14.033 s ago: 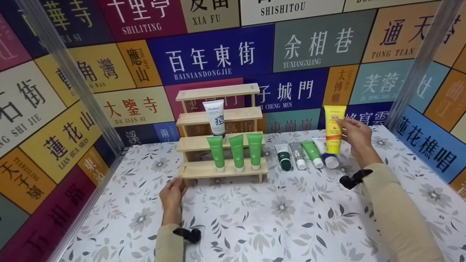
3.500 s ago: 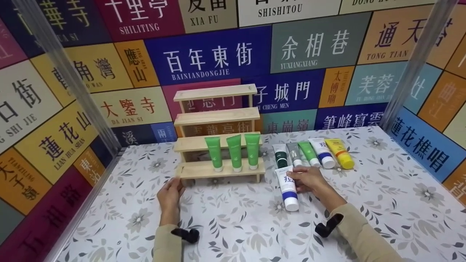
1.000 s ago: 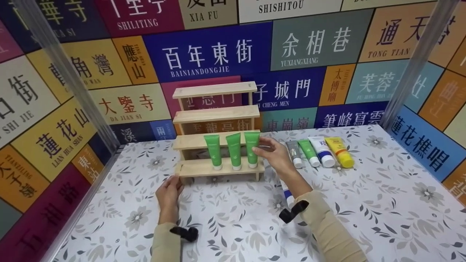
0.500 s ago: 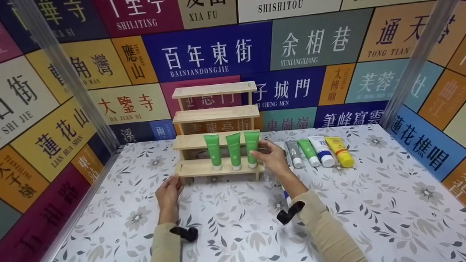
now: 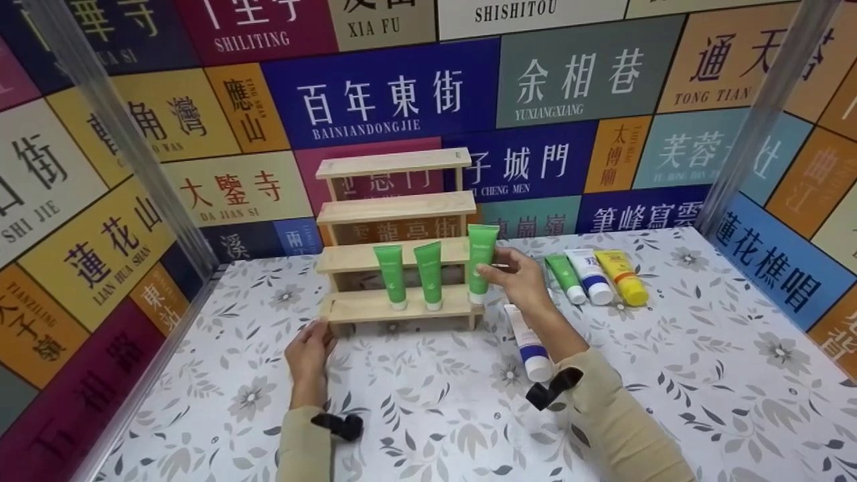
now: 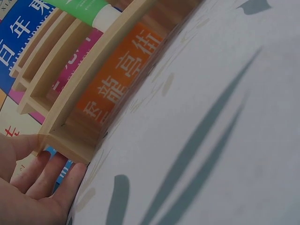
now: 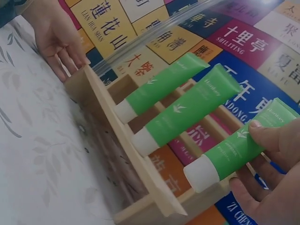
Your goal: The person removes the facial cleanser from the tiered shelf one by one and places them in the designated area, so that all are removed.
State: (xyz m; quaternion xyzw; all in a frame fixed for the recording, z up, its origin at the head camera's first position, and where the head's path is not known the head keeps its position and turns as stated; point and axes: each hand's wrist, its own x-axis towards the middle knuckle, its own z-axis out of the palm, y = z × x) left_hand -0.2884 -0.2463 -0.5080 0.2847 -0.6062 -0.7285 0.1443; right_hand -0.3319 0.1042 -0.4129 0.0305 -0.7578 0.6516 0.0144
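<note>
In the head view my right hand (image 5: 525, 278) holds a green squeeze tube (image 5: 482, 251) with its white cap down, at the right end of the lowest shelf. The right wrist view has this tube's cap (image 7: 201, 173) clear of the shelf board, thumb and fingers on its body. Two similar green tubes, one left (image 5: 392, 271) and one in the middle (image 5: 430, 271), stand upright on that shelf. My left hand (image 5: 310, 348) grips the left front corner of the wooden tiered stand (image 5: 395, 206), thumb on top, as the left wrist view shows.
A white tube with a blue band (image 5: 529, 341) lies on the flowered tabletop (image 5: 428, 415), below my right hand. Further right lie a small green tube (image 5: 564, 276), a white-and-blue tube (image 5: 589, 274) and a yellow tube (image 5: 621, 274). A sign-patterned wall (image 5: 381, 94) stands behind.
The white tube left the stand for the table, and the yellow tube was laid down. My right hand has just lifted the rightmost green tube off the lowest shelf, rightward; my left hand stayed.
</note>
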